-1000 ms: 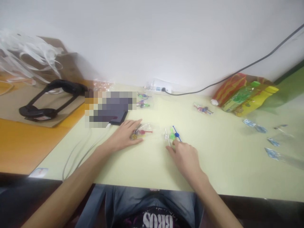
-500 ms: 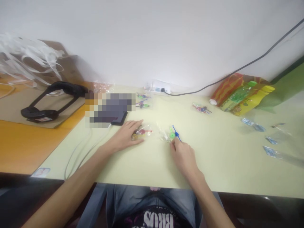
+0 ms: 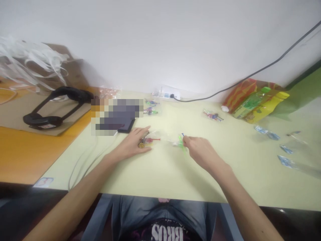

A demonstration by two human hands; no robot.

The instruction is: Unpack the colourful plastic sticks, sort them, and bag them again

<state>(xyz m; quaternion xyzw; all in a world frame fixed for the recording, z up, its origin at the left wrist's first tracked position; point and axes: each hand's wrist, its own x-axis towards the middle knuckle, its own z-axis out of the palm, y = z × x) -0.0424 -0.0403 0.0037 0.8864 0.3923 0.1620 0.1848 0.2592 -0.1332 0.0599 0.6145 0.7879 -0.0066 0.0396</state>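
My left hand [image 3: 130, 144] lies on the table with thumb and fingers spread around a small heap of plastic pieces, among them a red piece [image 3: 152, 139] and a yellow round piece [image 3: 141, 145]. Clear film seems to lie over or beside them. My right hand [image 3: 204, 149] is closed in a pinch on a small blue plastic piece [image 3: 183, 134]; only its tip shows past the fingers. Just left of those fingertips are a bright green piece [image 3: 180, 142] and a small white piece [image 3: 175, 144]. Whether the green one touches the fingers I cannot tell.
A tablet [image 3: 127, 125], partly blurred out, lies left with cables. Bagged coloured pieces [image 3: 151, 110] and another bundle [image 3: 213, 115] lie farther back. A power strip [image 3: 167, 92] is by the wall. Snack packs [image 3: 258, 103] and blue-labelled packets [image 3: 286, 160] are right. A black frame [image 3: 57, 107] sits left.
My right hand has turned and shifted slightly right and up, and its fingers now cover most of the blue piece. The left hand has stayed nearly still.
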